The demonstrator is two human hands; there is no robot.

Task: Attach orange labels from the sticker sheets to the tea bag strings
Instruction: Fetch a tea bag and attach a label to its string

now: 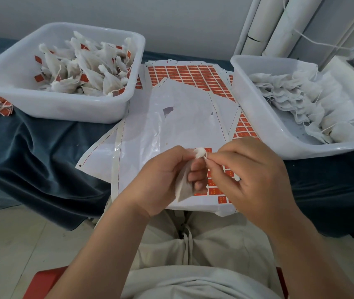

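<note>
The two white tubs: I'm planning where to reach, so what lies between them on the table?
In the head view, orange sticker sheets overlapped by peeled white backing sheets fill the stretch between the left tub and the right tub.

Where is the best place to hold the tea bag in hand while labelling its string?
Judging by its pose, grip the tea bag around its body just below the gathered top, from the left, as the left hand does. That leaves the knot exposed for the right hand fingers.
</note>
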